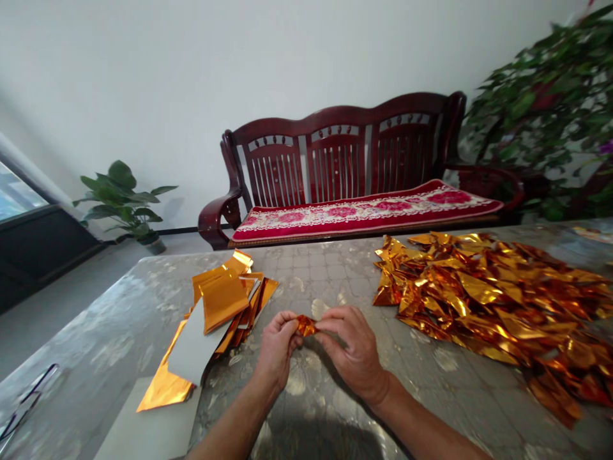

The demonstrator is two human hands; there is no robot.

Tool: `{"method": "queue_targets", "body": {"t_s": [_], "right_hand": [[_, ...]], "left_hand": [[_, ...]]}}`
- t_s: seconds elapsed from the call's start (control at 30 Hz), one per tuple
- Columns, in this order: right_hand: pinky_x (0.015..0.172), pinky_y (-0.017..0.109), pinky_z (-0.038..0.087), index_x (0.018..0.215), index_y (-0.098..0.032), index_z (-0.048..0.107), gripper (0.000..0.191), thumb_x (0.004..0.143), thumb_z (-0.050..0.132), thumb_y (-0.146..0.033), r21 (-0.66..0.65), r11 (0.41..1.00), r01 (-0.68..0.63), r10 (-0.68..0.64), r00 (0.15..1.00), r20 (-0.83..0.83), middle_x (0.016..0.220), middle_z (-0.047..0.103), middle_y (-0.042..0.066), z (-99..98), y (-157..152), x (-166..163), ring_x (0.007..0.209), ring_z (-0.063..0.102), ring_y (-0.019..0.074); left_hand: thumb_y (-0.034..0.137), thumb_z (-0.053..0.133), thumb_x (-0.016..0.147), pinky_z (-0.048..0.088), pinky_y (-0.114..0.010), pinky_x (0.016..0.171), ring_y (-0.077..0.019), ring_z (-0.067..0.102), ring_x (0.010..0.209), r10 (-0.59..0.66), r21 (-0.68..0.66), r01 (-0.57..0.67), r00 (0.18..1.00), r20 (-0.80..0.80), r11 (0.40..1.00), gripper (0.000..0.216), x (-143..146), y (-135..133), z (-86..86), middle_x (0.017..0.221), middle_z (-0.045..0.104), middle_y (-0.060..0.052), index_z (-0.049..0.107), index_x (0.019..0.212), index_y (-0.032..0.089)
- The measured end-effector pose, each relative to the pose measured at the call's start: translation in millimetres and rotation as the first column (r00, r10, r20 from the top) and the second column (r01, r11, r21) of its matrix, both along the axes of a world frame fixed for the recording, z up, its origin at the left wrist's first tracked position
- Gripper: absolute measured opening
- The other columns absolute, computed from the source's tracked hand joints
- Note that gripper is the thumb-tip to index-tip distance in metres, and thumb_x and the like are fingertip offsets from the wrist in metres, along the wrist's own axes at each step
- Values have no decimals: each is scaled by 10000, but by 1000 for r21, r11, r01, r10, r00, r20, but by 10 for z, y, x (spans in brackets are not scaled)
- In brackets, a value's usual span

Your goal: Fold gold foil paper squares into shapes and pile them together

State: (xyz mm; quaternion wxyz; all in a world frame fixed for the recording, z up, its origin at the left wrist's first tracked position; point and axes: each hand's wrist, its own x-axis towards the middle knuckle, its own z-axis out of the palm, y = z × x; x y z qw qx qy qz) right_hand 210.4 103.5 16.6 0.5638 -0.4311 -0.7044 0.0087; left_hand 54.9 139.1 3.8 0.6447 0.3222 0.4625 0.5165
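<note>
A small folded piece of gold foil paper [305,326] is pinched between both hands just above the table. My left hand [276,348] grips its left side with curled fingers. My right hand [352,348] holds its right side, fingers closed over it. Left of my hands lies a loose stack of flat gold foil sheets [223,300], some turned white side up. To the right spreads a large heap of folded gold foil pieces [488,300].
The table [431,396] has a glossy patterned cover. A white sheet [153,428] lies at the front left edge, and a dark wire-like object [23,402] sits at the far left. Behind the table stand a red wooden bench [349,179] and potted plants [127,198].
</note>
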Motion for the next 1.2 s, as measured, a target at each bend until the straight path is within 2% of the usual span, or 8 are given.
{"method": "queue_targets", "body": {"t_s": [0.17, 0.3, 0.43, 0.5, 0.6, 0.73, 0.93, 1.2], "right_hand": [[793, 357, 477, 942, -246, 680, 92, 876, 673, -182, 11, 1000, -24, 24, 1000, 11, 893, 707, 27, -1, 10, 1, 857, 608, 180], [800, 361, 471, 921, -245, 687, 72, 898, 645, -191, -26, 1000, -14, 14, 1000, 12, 860, 713, 25, 0, 15, 14, 846, 606, 184], [776, 351, 461, 887, -244, 695, 87, 919, 619, -218, -75, 997, 7, -3, 999, 46, 838, 709, 31, -8, 14, 28, 827, 597, 187], [768, 346, 455, 883, -240, 695, 93, 924, 612, -226, -89, 996, 7, -1, 998, 69, 832, 705, 33, -16, 7, 30, 822, 593, 186], [755, 336, 450, 888, -232, 693, 115, 937, 590, -225, -110, 994, -5, 17, 995, 101, 832, 699, 38, -23, -6, 28, 817, 589, 183], [745, 321, 453, 904, -231, 697, 144, 951, 561, -229, -124, 992, 1, 13, 993, 113, 842, 693, 46, -12, -10, 19, 815, 595, 179], [702, 299, 438, 806, -217, 689, 164, 931, 582, -224, -132, 988, 78, -62, 990, 125, 734, 656, 39, 2, -19, -26, 750, 587, 170], [725, 295, 441, 847, -216, 683, 157, 925, 548, -197, -179, 982, 54, -34, 993, 111, 776, 663, 41, -16, -35, -40, 777, 592, 172]], "left_hand": [[314, 734, 664, 384, -158, 465, -43, 481, 475, -34, 40, 36, 998, -51, 999, 272, 4, 6, -44, 684, 625, 30, 560, 810, 165], [315, 653, 768, 448, -218, 572, -98, 545, 575, 90, 264, 10, 927, -363, 964, 202, -19, -36, -31, 731, 630, 9, 613, 898, 166], [290, 610, 854, 474, -269, 738, -145, 576, 763, 412, 645, 56, 726, -550, 762, 139, -46, -157, 26, 862, 628, -20, 654, 944, 194], [286, 616, 875, 459, -256, 714, -147, 562, 757, 421, 709, 174, 700, -577, 683, 106, -48, -212, 45, 836, 625, -14, 668, 923, 206], [272, 618, 898, 453, -245, 708, -146, 567, 759, 360, 712, 310, 696, -622, 631, 85, -38, -251, 48, 808, 641, -10, 683, 910, 219], [276, 590, 917, 454, -245, 710, -142, 565, 732, 341, 683, 325, 679, -650, 655, 110, -30, -243, 21, 786, 640, -8, 670, 871, 215], [309, 616, 879, 444, -238, 682, -135, 557, 694, 355, 615, 203, 663, -659, 762, 109, -35, -216, -35, 781, 638, 7, 654, 884, 207], [320, 616, 863, 471, -227, 645, -127, 589, 652, 215, 526, 185, 764, -608, 830, 143, -12, -212, -52, 755, 657, 10, 667, 913, 197]]}}
